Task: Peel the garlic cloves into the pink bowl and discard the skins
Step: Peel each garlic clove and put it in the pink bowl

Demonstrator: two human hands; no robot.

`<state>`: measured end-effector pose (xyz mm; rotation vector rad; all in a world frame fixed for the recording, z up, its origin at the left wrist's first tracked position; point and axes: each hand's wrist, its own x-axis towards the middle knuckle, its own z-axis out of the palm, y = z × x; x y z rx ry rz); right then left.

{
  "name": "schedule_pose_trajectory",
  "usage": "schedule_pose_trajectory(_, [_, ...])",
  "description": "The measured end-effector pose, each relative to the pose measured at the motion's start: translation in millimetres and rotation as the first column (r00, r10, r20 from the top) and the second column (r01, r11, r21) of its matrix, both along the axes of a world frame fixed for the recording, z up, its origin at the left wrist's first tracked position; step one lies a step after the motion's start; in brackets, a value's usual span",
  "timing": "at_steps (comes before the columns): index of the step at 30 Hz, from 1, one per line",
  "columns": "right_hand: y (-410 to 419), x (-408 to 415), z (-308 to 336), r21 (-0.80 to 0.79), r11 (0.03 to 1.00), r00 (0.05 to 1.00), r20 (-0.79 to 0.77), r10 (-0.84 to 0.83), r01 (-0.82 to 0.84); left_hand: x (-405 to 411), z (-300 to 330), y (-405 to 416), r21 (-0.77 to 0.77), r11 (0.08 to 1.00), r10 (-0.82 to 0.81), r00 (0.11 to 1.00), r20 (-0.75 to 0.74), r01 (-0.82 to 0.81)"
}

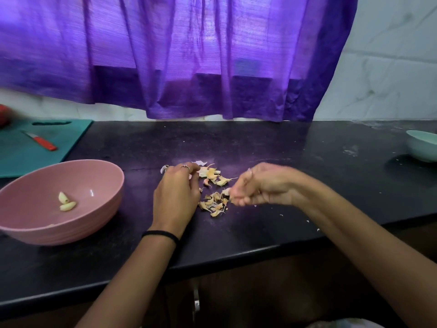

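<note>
The pink bowl (28,223) stands at the left of the black counter with two peeled garlic cloves (65,201) inside. Loose garlic skins (214,204) lie in two small heaps at the counter's middle, the farther heap of skins (212,175) beside my left hand. My left hand (176,195) lies palm down, its fingers bent onto the farther heap; what they hold is hidden. A pale clove (163,168) lies just beyond its fingertips. My right hand (257,185) is blurred, fingers curled, pinching a pale garlic clove (226,191) above the nearer heap.
A teal cutting board (28,152) with a red-handled knife (42,141) lies at the back left. A pale green bowl (422,145) stands at the right edge. A purple curtain (189,55) hangs behind the counter. The counter's front edge (236,255) runs close below my wrists.
</note>
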<state>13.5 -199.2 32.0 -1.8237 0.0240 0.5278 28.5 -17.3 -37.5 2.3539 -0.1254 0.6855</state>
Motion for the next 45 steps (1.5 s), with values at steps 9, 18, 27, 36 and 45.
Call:
schedule_pose_trajectory(9, [4.9,-1.2,3.6,-0.072,0.997,0.999,0.014,0.041,-0.039,-7.8,3.7,0.0,-0.074,0.997,-0.015,0.998,0.064,0.02])
schedule_pose_trajectory(18, [0.0,-9.5,-14.3,0.143,0.988,0.997,-0.05,-0.054,0.061,-10.2,2.7,-0.7,-0.089,0.994,-0.053,0.995,0.084,0.061])
schedule_pose_trajectory(27, [8.1,-5.2,-15.8,0.395,0.904,0.983,0.009,-0.185,0.167,-8.0,0.4,-3.3,-0.135,0.939,-0.294,0.943,0.153,0.315])
schedule_pose_trajectory(36, [26.3,-0.7,-41.5,0.671,0.696,0.942,-0.012,-0.334,0.256,-7.9,1.5,-5.3,-0.098,0.916,-0.368,0.911,0.185,0.389])
schedule_pose_trajectory(45, [30.1,-1.9,-52.4,0.542,0.829,0.875,0.326,-0.359,0.138,-10.4,6.2,-7.2,-0.09,0.906,-0.391,0.9,0.194,0.413])
